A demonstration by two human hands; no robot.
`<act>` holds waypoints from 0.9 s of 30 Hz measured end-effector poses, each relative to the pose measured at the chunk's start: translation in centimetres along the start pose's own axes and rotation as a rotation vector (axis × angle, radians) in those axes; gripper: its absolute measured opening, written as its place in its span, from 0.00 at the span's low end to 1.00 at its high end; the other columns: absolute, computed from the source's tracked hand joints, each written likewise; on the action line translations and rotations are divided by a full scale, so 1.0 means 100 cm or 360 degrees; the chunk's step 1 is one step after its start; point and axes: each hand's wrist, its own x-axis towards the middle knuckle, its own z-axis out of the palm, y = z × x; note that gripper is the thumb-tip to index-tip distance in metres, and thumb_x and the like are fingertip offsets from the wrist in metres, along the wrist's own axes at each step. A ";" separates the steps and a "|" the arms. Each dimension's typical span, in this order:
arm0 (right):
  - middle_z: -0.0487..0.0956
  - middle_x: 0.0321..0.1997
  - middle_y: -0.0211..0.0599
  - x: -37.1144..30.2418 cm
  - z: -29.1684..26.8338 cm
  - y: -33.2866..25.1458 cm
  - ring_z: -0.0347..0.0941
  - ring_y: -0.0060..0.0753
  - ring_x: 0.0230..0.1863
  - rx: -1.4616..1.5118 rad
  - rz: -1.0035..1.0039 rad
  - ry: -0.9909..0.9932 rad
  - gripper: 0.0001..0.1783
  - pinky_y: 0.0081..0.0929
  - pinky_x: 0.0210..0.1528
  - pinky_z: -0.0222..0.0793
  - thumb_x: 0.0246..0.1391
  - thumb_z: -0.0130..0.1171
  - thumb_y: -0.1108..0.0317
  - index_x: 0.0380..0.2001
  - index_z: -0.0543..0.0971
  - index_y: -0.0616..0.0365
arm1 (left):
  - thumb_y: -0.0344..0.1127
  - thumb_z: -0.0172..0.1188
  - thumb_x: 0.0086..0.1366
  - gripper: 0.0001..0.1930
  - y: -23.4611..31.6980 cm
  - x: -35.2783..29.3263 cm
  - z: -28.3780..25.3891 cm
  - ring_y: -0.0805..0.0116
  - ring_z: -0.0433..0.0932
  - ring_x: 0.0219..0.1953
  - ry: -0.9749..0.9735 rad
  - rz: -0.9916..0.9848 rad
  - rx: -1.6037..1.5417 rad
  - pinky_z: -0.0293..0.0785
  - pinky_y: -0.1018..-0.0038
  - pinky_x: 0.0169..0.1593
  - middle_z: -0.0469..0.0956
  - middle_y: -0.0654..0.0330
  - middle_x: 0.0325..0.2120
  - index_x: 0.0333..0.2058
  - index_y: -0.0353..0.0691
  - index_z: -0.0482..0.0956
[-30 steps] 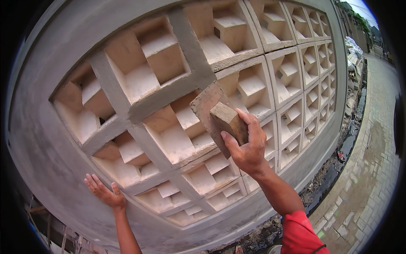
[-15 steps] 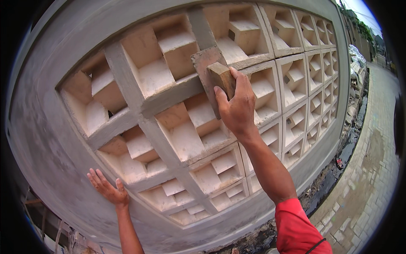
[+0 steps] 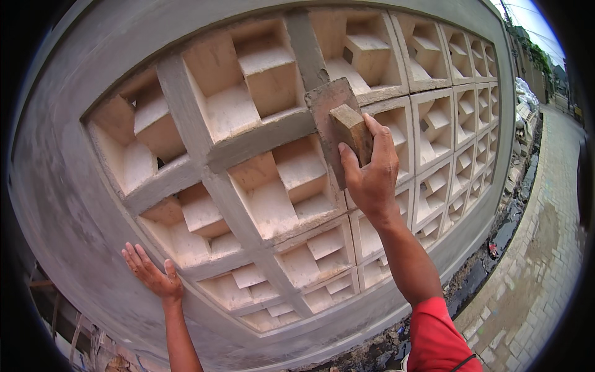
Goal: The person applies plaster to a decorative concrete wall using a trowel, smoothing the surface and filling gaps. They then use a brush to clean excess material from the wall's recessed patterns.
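Note:
My right hand point(image 3: 374, 172) grips the wooden block handle of a plastering trowel point(image 3: 322, 106). The trowel's flat, mortar-stained plate lies over the strip between the upper pale vent blocks point(image 3: 218, 93). Grey mortar point(image 3: 263, 142) covers the strip just left of the plate, while the joints to its right look barer. My left hand point(image 3: 152, 273) rests with fingers stretched out on the smooth grey wall point(image 3: 80, 204), below and left of the block panel. Nothing is held in it.
A recessed grey border surrounds the block grid. At the right, a dark wet gutter point(image 3: 474, 279) runs along the wall's foot beside a paved lane point(image 3: 527, 297). White sacks point(image 3: 525, 93) and rubble are piled farther along. Broken debris point(image 3: 80, 341) shows at lower left.
My right hand and the trowel have slid to the right and slightly down along the strip. My left hand stays flat on the wall, nearly in the same place.

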 end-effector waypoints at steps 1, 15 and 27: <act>0.73 0.45 0.54 0.016 0.003 0.002 0.70 0.55 0.46 -0.0057 -0.0054 0.0011 0.30 0.46 0.50 0.67 0.48 0.63 0.76 0.56 0.68 0.69 | 0.56 0.37 0.72 0.35 0.003 0.002 0.002 0.46 0.46 0.72 0.0005 -0.0004 -0.0016 0.43 0.51 0.72 0.51 0.50 0.70 0.69 0.38 0.52; 0.74 0.44 0.55 -0.013 -0.008 0.000 0.71 0.56 0.45 -0.0079 -0.0076 -0.0190 0.32 0.46 0.49 0.67 0.47 0.64 0.75 0.56 0.68 0.70 | 0.56 0.40 0.72 0.36 0.000 0.000 -0.002 0.46 0.46 0.72 0.0011 -0.0012 -0.0027 0.43 0.52 0.71 0.51 0.49 0.70 0.69 0.37 0.53; 0.74 0.45 0.56 -0.029 -0.014 -0.009 0.72 0.57 0.48 -0.0290 0.0051 -0.0491 0.30 0.45 0.51 0.68 0.49 0.63 0.72 0.55 0.67 0.71 | 0.55 0.40 0.71 0.35 0.000 -0.003 0.000 0.46 0.46 0.72 -0.0013 -0.0044 -0.0030 0.43 0.51 0.71 0.51 0.49 0.70 0.69 0.37 0.54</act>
